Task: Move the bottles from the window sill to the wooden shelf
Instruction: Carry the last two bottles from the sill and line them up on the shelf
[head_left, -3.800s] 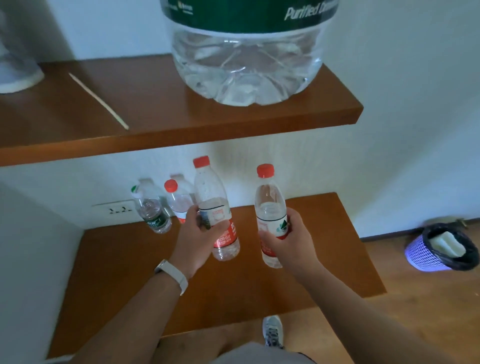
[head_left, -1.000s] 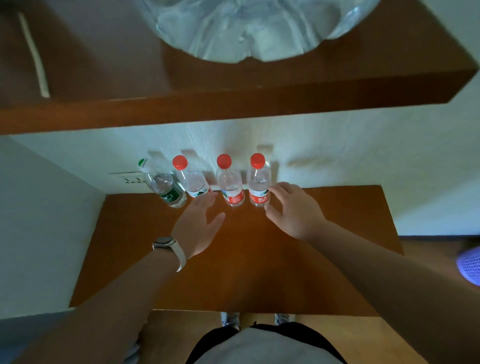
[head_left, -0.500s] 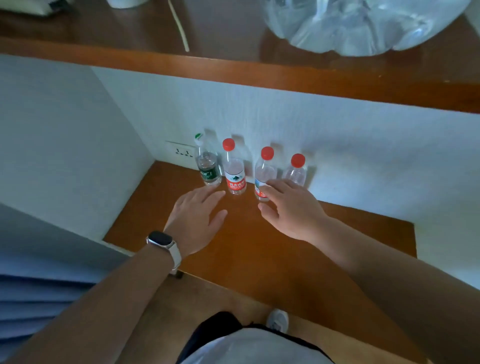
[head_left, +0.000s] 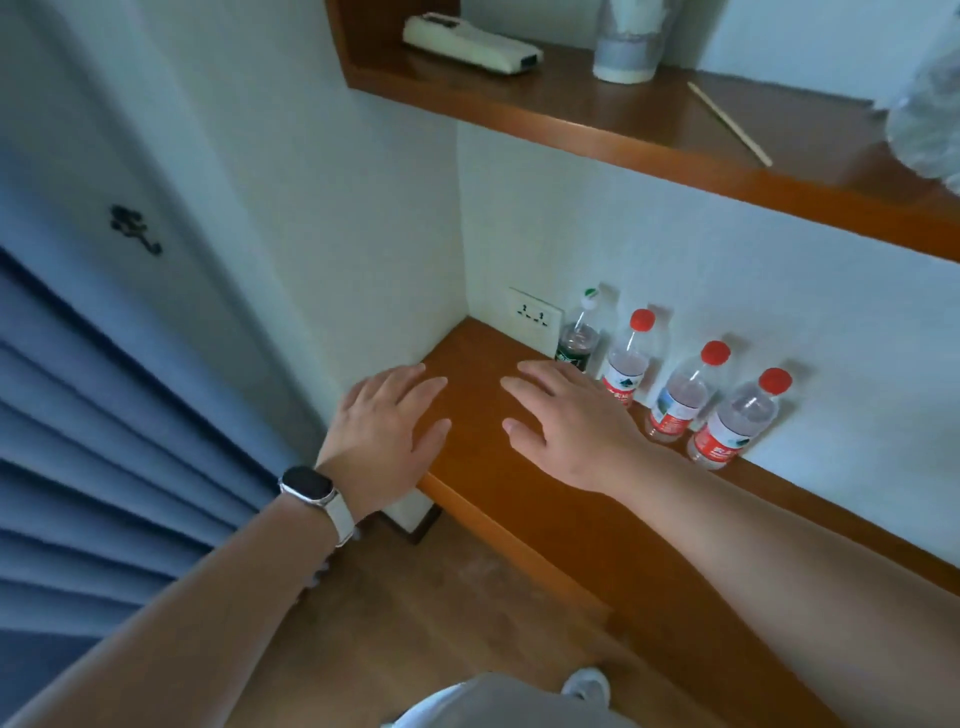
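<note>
Head view: four clear plastic bottles stand upright in a row against the white wall at the back of the lower brown wooden shelf (head_left: 519, 493). One is a dark-labelled bottle (head_left: 577, 343) with a pale cap; the other three are red-capped bottles (head_left: 680, 400). The left hand (head_left: 387, 434) and right hand (head_left: 566, 426) are over the shelf's left end, fingers straight and spread, holding nothing. The window sill is out of view. Judgement: four bottles are delivered, and whether any remain cannot be told.

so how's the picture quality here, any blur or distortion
Head view: dim, bluish light; wide-angle stretch fans the curtain at the left edge; the jug at the right edge is smeared; the bottles are clear, soft shadows on the wall.
</note>
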